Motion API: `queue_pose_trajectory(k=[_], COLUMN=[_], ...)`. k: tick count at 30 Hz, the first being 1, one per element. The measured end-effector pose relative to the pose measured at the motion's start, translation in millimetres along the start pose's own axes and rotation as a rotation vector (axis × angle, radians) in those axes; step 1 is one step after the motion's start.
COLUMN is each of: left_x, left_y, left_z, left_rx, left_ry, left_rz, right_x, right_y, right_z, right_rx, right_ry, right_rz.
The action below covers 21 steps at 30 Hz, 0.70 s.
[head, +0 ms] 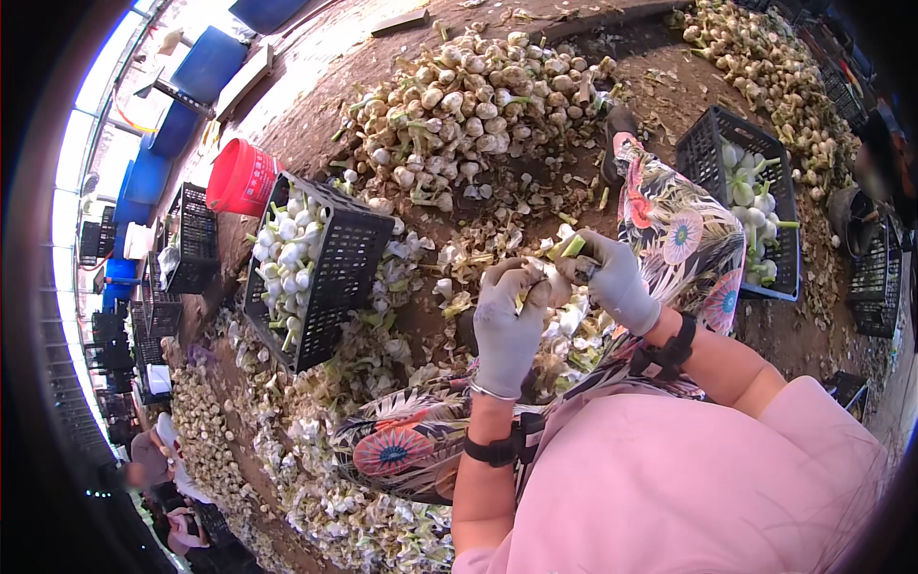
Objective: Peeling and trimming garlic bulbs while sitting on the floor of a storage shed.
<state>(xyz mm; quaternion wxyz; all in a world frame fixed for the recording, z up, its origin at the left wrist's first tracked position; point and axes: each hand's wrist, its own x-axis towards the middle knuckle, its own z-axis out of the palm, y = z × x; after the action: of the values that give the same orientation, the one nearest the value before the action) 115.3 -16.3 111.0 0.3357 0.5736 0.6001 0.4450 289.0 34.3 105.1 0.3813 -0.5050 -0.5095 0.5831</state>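
Both of my hands wear pale, soiled gloves and meet above my lap. In my right hand (pixel 609 276) is a garlic bulb, its cut green stem (pixel 574 246) sticking out past the thumb and fingers. My left hand (pixel 510 305) has its fingers bent against the bulb's near side, pinching at its skin; the fingers hide much of the bulb. Peeled garlic skins (pixel 570 323) lie below the hands. In front of me rises a heap of untrimmed garlic bulbs (pixel 473 107) with dirty skins.
At left a tilted black plastic crate (pixel 344 244) holds clean white garlic bulbs (pixel 290 240), beside a red bucket (pixel 244 178). Another black crate (pixel 739 122) with bulbs stands at right. Blue barrels (pixel 208 64) line the far left; other people (pixel 154 459) sit lower left.
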Motion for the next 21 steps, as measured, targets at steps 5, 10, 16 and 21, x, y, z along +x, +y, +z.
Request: queue_pose_trajectory(k=[5,10,16,21], left_x=[-25.5,-33.0,2.8,5.2], left_y=[-11.2,-24.6,-3.2,-4.1], left_z=[1.4,5.4,0.5,-2.8], left_rx=[0.35,0.017,-0.238,0.173], left_ry=[-0.05,-0.117,0.034,-0.006], left_rz=[0.199,-0.344,-0.097,0.133], right_x=[7.2,10.7,7.0,2.9], right_y=[-2.7,-7.8,-15.7,-10.1], right_z=[-4.9,-13.1,-7.1,-7.0], right_rx=[0.115,0.119,-0.188,-0.161], right_ry=[0.109,-0.023,-0.127,-0.062], right_rz=[0.037,0.007,-0.391,-0.254])
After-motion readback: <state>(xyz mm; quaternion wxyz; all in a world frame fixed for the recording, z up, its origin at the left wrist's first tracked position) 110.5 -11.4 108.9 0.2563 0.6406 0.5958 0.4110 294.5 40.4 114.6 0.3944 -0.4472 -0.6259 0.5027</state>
